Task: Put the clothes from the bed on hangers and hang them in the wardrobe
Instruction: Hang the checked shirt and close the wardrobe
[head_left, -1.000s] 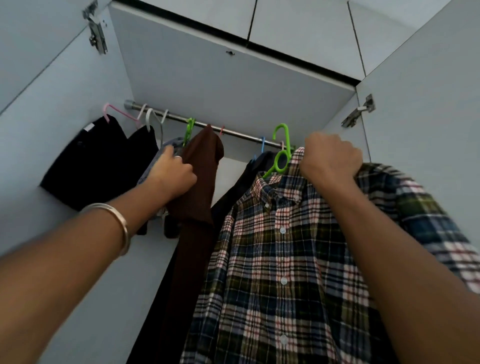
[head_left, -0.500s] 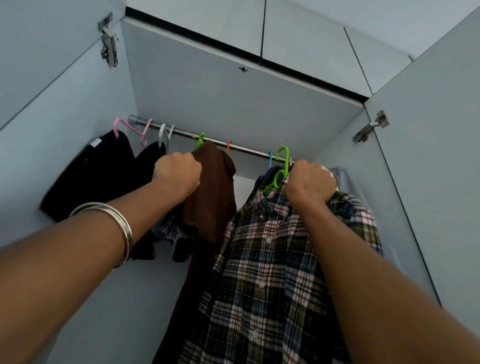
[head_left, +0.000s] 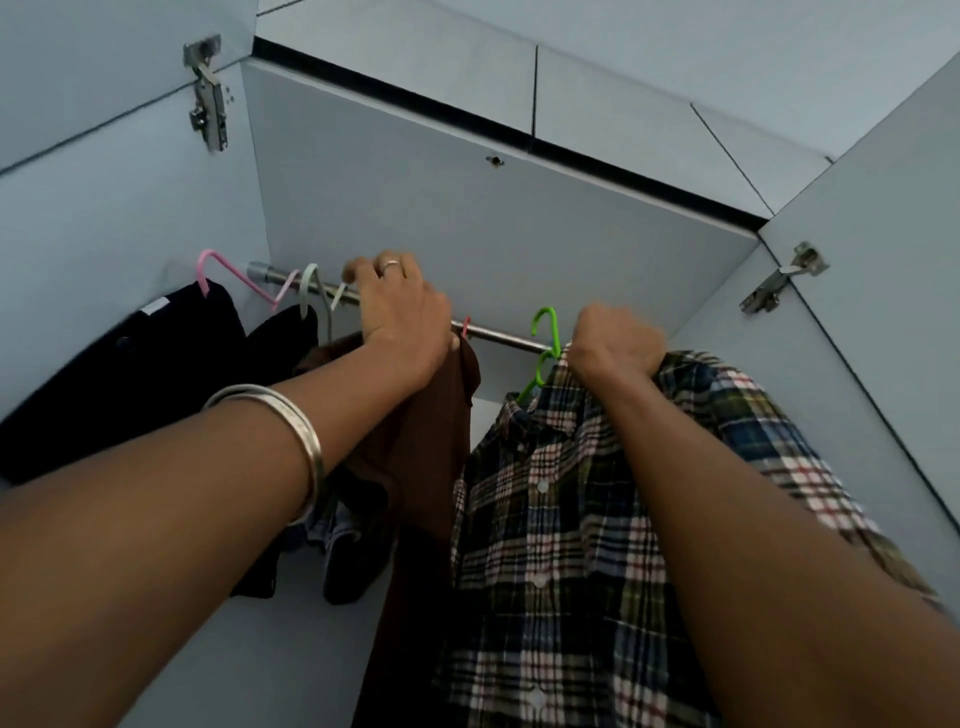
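A plaid shirt (head_left: 566, 519) hangs on a green hanger (head_left: 546, 332). My right hand (head_left: 615, 340) grips the shirt's shoulder together with the hanger, just right of the hook. The green hook sits at the steel rail (head_left: 498, 336); whether it rests on the rail I cannot tell. My left hand (head_left: 402, 312) is raised to the rail, its fingers curled over the top of a brown garment (head_left: 431, 457) and its hanger, whose hook is hidden. A silver bangle sits on my left wrist.
Black garments (head_left: 119, 374) hang at the left on a pink hanger (head_left: 228, 275) and pale hangers (head_left: 311, 291). The wardrobe's side walls, open doors with metal hinges (head_left: 210, 93) and the top panel close in around the rail.
My left hand has risen from the brown garment's shoulder up to the rail. My right hand has carried the plaid shirt and green hanger up and in toward the rail.
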